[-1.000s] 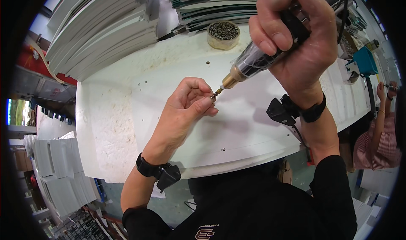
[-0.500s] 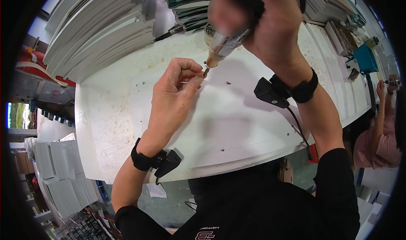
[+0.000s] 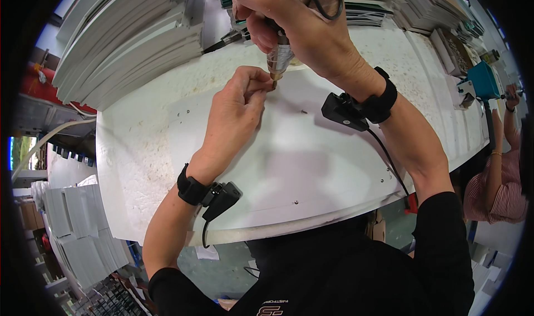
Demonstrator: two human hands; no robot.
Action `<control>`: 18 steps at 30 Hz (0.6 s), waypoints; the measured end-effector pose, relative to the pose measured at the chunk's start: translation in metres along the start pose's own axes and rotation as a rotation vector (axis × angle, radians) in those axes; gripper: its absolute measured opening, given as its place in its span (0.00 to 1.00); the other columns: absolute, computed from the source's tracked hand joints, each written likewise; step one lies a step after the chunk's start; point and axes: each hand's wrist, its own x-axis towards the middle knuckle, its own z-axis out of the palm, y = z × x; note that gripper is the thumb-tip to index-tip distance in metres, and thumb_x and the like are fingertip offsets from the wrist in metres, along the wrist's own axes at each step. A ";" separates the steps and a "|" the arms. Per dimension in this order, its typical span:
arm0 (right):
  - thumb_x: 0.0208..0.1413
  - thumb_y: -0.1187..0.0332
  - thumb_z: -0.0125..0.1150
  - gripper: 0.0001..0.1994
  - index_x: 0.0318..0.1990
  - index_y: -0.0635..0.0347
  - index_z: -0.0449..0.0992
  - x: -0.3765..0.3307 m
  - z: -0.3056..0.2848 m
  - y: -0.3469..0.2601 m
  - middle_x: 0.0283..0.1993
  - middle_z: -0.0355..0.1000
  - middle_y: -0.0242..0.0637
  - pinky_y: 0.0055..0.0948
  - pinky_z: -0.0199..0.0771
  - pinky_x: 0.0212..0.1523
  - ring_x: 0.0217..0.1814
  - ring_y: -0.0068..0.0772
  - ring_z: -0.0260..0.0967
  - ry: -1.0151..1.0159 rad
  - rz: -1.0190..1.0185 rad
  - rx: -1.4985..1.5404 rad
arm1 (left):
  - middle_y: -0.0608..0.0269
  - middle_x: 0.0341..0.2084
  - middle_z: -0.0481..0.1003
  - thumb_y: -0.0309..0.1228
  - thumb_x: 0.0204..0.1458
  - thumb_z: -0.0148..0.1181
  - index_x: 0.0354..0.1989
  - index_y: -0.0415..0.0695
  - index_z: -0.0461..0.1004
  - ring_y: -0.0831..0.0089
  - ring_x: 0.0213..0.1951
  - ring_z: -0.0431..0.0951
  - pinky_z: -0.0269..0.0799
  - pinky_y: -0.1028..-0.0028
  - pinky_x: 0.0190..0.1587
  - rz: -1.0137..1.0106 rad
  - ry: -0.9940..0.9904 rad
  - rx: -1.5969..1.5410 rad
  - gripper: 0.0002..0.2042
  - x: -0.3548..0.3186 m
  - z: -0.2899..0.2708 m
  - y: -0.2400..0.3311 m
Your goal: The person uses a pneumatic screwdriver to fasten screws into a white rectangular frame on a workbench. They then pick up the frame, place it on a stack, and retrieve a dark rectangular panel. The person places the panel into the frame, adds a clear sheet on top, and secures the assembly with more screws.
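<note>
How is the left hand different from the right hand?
The right hand wraps around the tool; the left hand has its bent fingers down by the tool's tip.
The right hand looks bigger in the picture, the left hand smaller.
The right hand reaches the top edge; the left hand sits lower.
Both wear black straps at the wrist.

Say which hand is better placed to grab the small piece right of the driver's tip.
Likely the left hand, carrying no tool and near the small piece. The right hand holds the driver, though the left is at its tip.
</note>
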 end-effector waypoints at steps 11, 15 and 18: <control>0.69 0.64 0.60 0.11 0.32 0.54 0.73 -0.001 -0.009 0.014 0.22 0.66 0.22 0.18 0.58 0.19 0.19 0.11 0.59 -0.135 0.153 0.040 | 0.57 0.51 0.75 0.20 0.66 0.46 0.60 0.41 0.64 0.74 0.46 0.76 0.74 0.74 0.42 0.087 0.058 0.131 0.15 -0.006 -0.007 -0.007; 0.66 0.62 0.65 0.10 0.33 0.55 0.75 -0.004 -0.004 0.022 0.24 0.68 0.22 0.20 0.60 0.24 0.24 0.13 0.62 -0.219 0.085 -0.030 | 0.48 0.51 0.78 0.20 0.66 0.47 0.58 0.40 0.64 0.58 0.53 0.80 0.73 0.64 0.56 0.148 0.085 0.155 0.13 -0.007 -0.005 -0.008; 0.65 0.63 0.66 0.10 0.34 0.55 0.75 0.003 -0.002 0.021 0.24 0.68 0.22 0.20 0.61 0.25 0.24 0.14 0.62 -0.279 -0.138 -0.128 | 0.48 0.51 0.77 0.19 0.65 0.48 0.60 0.40 0.63 0.59 0.54 0.80 0.74 0.64 0.56 0.202 0.084 0.249 0.16 -0.011 -0.006 -0.008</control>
